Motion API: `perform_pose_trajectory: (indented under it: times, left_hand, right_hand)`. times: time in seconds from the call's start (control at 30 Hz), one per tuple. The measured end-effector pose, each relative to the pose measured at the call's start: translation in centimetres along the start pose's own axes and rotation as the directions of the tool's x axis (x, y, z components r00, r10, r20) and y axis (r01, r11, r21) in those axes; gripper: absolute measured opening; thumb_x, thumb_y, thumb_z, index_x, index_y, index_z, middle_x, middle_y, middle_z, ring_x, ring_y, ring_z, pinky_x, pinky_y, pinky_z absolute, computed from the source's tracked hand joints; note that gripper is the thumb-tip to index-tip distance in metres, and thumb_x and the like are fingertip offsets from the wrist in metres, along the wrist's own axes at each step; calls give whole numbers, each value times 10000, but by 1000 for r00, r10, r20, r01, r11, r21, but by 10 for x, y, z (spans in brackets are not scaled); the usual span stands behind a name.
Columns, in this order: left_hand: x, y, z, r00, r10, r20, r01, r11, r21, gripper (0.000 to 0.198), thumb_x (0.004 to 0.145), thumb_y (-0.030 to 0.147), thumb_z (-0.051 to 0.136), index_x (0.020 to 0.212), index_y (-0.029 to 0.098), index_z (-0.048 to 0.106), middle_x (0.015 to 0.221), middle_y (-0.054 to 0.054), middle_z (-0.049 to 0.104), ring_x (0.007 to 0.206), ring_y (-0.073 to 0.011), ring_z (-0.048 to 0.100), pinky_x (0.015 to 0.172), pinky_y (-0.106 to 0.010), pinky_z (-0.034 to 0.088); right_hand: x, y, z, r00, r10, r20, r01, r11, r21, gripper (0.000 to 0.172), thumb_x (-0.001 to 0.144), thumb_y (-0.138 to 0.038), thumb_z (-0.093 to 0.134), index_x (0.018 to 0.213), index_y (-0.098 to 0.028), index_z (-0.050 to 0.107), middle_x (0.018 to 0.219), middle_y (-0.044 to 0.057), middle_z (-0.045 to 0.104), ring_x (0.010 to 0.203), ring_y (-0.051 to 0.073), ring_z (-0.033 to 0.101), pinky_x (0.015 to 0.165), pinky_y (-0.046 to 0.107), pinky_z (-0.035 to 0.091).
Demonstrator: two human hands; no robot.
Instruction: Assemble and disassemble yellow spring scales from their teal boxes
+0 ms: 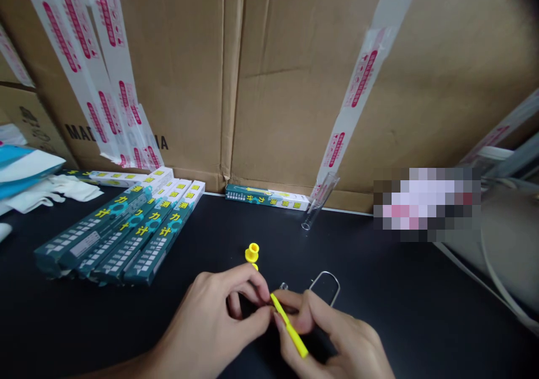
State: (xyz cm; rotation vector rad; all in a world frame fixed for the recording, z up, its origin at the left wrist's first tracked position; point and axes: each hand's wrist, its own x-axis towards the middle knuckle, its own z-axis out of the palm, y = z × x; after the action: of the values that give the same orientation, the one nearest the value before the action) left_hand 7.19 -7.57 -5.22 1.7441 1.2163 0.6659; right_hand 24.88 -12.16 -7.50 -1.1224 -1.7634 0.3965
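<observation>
One yellow plastic stick (pixel 289 327) is pinched in the right hand (pixel 339 334), at the near middle of the black table (pixel 219 233). The left hand (pixel 221 311) curls in by its far tip; I can't tell what it pinches. A bent metal wire (pixel 338 285) lies just past the right hand, and a yellow cap (pixel 252 253) sits past the left. Farther off, a clear tube (pixel 322 200) tilts by a cardboard box (pixel 181 76). Green force-meter boxes (pixel 145 230) lie left.

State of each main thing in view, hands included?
Yellow stick: held in right hand
Left hand: near stick's far end, grip unclear
Yellow cap: standing, hollow end up
Wire loop: lying, partly hidden
Clear tube: tilted, apparently against taped carton
Slim boxes, left: lying side by side
</observation>
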Motion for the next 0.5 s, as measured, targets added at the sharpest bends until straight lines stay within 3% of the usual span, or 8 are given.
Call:
perform_pose_trajectory:
  times: [0.2,0.4,0.5]
  left_hand:
    - [2,1,0,1000,-8,4,8,1000,-15,70,723,277,640,739,222,681,641,64,705,478,-88,481,454,-183,323]
    - [3,2,0,1000,-26,-6,26,1000,10,80,717,269,656,751,230,717,661,62,723,490,-93,520,453,-184,332]
    - [1,1,0,999,-30,-13,30,1000,7,75,713,254,664,751,233,725,687,64,743,488,-90,525,452,-183,337]
  right_hand:
    - [3,-3,-2,994,101,34,-103,993,61,269,859,-144,603,703,-254,415,883,-31,826,673,115,764,653,147,581]
    - [4,-4,-3,973,203,111,-212,974,78,279,871,-203,604,687,-260,403,785,-5,803,692,142,770,679,163,606]
    - [3,-5,-2,958,271,93,-280,954,103,284,871,-253,598,685,-267,384,735,-7,770,666,153,746,660,182,609]
